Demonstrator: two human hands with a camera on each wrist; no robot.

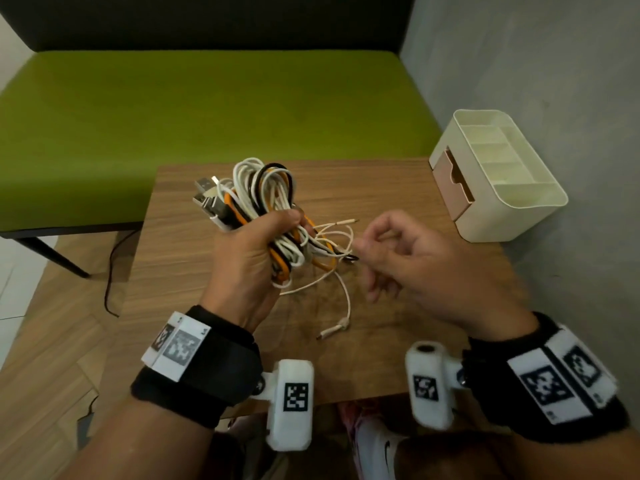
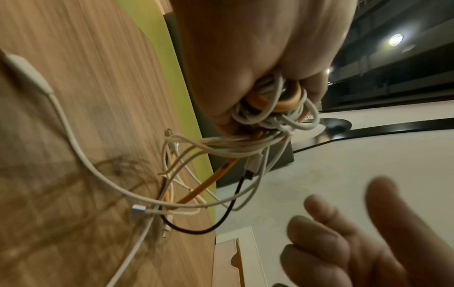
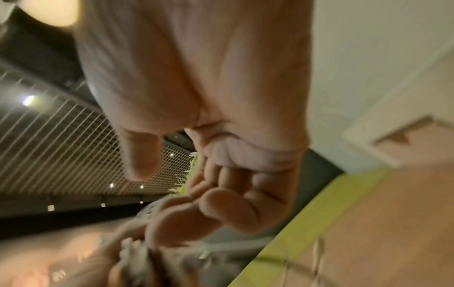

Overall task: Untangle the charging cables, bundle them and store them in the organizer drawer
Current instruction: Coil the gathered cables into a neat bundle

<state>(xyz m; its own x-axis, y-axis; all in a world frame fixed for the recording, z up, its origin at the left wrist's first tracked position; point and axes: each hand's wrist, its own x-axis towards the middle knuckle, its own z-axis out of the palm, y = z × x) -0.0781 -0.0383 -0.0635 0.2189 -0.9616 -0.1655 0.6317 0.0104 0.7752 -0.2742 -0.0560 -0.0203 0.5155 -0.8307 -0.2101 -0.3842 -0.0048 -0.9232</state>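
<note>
My left hand grips a coiled bundle of white, orange and black charging cables above the wooden table, with USB plugs sticking out at the upper left. Loose cable ends hang from the bundle onto the table, and one white end trails toward me. My right hand hovers just right of those ends, blurred, its fingers loosely curled. In the left wrist view the bundle sits in my fist and the right hand's fingers stay apart from the cables. The cream organizer stands at the right, its tan drawer slightly out.
A green bench with a dark backrest runs behind the table. A grey wall rises right behind the organizer. A dark cord lies on the wood floor left of the table. My knees and a shoe show below the table's near edge.
</note>
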